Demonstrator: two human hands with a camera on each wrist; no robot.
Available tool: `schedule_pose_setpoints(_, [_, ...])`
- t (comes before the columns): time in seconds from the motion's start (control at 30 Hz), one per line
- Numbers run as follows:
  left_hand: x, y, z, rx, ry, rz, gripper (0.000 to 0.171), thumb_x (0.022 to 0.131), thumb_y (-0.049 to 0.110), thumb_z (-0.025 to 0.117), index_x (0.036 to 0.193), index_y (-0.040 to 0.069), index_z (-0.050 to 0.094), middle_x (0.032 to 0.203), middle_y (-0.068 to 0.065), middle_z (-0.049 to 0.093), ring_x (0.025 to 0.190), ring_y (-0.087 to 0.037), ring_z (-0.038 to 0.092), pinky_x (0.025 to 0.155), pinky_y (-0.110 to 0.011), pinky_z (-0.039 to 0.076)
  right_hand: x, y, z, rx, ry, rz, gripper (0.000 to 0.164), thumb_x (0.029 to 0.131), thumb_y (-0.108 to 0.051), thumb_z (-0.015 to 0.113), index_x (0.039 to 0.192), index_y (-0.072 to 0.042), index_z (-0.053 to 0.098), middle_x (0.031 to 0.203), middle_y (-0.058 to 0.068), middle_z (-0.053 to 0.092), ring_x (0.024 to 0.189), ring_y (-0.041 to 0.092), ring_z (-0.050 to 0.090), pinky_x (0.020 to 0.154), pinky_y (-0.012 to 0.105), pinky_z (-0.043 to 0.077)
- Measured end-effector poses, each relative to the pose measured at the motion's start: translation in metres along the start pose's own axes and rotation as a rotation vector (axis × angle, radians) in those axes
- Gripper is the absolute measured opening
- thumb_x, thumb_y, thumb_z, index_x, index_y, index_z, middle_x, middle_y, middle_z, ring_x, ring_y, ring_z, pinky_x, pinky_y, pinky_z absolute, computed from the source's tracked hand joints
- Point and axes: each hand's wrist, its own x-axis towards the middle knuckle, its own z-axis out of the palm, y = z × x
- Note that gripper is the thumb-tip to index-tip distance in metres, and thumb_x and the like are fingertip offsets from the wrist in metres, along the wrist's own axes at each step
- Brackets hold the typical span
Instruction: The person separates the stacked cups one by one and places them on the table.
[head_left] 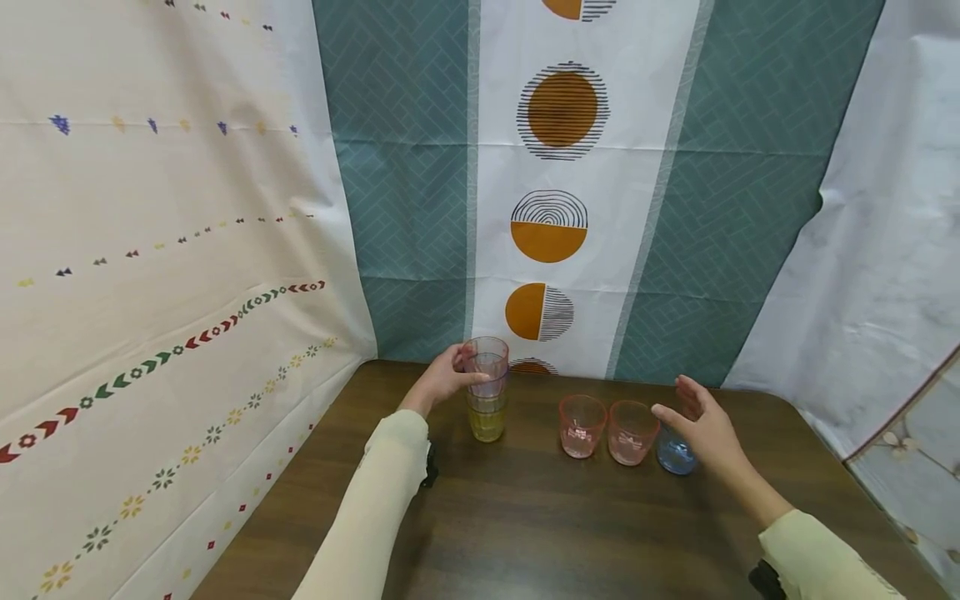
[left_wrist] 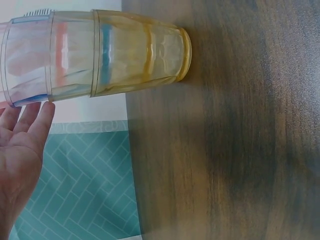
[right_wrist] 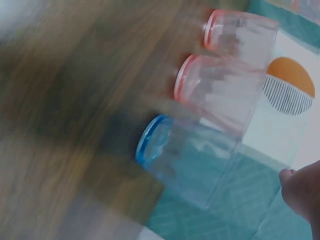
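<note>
On the table's left side stands an upright stack of clear tumblers (head_left: 487,408), yellow at the bottom with pinkish ones above. My left hand (head_left: 444,379) holds the upper part of this stack, thumb on the near side and fingers at the back. The left wrist view shows the fingers (left_wrist: 42,120) against the stack's side. To the right, a blue tumbler (head_left: 676,454) stands upright at the end of a row. Over it hovers my right hand (head_left: 705,425), thumb and fingers spread. In the right wrist view, the thumb (right_wrist: 300,192) is apart from the blue tumbler (right_wrist: 187,157).
Two pink tumblers, a left one (head_left: 581,429) and a right one (head_left: 632,435), stand upright between the stack and the blue tumbler. All stand on a dark wooden table (head_left: 517,525). Patterned cloth (head_left: 405,208) hangs behind the table's back edge and along both sides.
</note>
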Motion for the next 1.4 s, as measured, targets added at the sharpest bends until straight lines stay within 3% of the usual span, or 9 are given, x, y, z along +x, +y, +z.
schedule_pose_setpoints(0.07, [0.000,-0.001,0.000,0.001,-0.001,-0.005,0.074,0.085,0.030,0.080,0.145,0.011,0.042,0.153,-0.010,0.043,0.143,-0.030,0.034,0.113,-0.050,0.033,0.001,-0.005,0.006,-0.015,-0.027,-0.018,0.086,0.096,-0.032,0.067,0.156,0.003,0.015,0.158,0.026,0.024,0.143,0.046,0.026,0.109,0.054,0.031])
schedule_pose_setpoints(0.17, [-0.001,-0.002,0.000,-0.002,-0.002,-0.011,0.074,0.085,0.031,0.080,0.145,0.012,0.042,0.153,-0.009,0.042,0.144,-0.030,0.033,0.113,-0.050,0.033,0.002,-0.012,0.016,-0.016,-0.062,-0.037,0.086,0.095,-0.031,0.069,0.155,0.003,0.017,0.157,0.027,0.025,0.142,0.047,0.027,0.107,0.059,0.033])
schedule_pose_setpoints(0.4, [-0.001,-0.004,-0.002,-0.018,0.006,-0.012,0.076,0.083,0.033,0.081,0.145,0.011,0.042,0.153,-0.010,0.043,0.143,-0.030,0.035,0.113,-0.050,0.033,0.008,-0.028,0.038,-0.039,-0.123,-0.063,0.087,0.093,-0.034,0.071,0.155,0.001,0.021,0.156,0.028,0.028,0.142,0.046,0.029,0.108,0.060,0.033])
schedule_pose_setpoints(0.57, [-0.002,-0.004,-0.005,-0.022,0.018,-0.007,0.073,0.084,0.030,0.081,0.143,0.009,0.042,0.152,-0.013,0.043,0.142,-0.032,0.036,0.112,-0.051,0.033,0.019,-0.040,0.056,-0.112,-0.124,-0.092,0.091,0.088,-0.042,0.075,0.154,-0.002,0.028,0.155,0.025,0.032,0.140,0.044,0.033,0.107,0.062,0.035])
schedule_pose_setpoints(0.8, [-0.002,-0.003,-0.005,-0.017,0.011,0.000,0.073,0.086,0.028,0.080,0.144,0.007,0.041,0.153,-0.015,0.041,0.142,-0.032,0.035,0.113,-0.051,0.032,0.028,-0.050,0.077,-0.124,-0.147,-0.124,0.094,0.083,-0.043,0.079,0.153,-0.001,0.031,0.154,0.022,0.035,0.141,0.040,0.034,0.109,0.058,0.034])
schedule_pose_setpoints(1.2, [0.001,-0.002,-0.001,-0.046,-0.002,0.022,0.075,0.086,0.025,0.080,0.145,0.004,0.039,0.152,-0.016,0.042,0.141,-0.031,0.037,0.113,-0.049,0.033,0.038,-0.052,0.102,-0.054,-0.147,-0.063,0.099,0.080,-0.052,0.078,0.154,-0.007,0.032,0.157,0.015,0.035,0.142,0.036,0.035,0.110,0.056,0.034])
schedule_pose_setpoints(1.4, [-0.001,-0.001,0.001,-0.042,-0.031,0.043,0.087,0.085,0.029,0.081,0.151,0.003,0.030,0.154,-0.019,0.039,0.141,-0.034,0.037,0.113,-0.051,0.032,0.043,-0.059,0.112,-0.056,-0.151,-0.056,0.097,0.080,-0.055,0.077,0.154,-0.009,0.033,0.155,0.016,0.037,0.140,0.037,0.037,0.109,0.056,0.036])
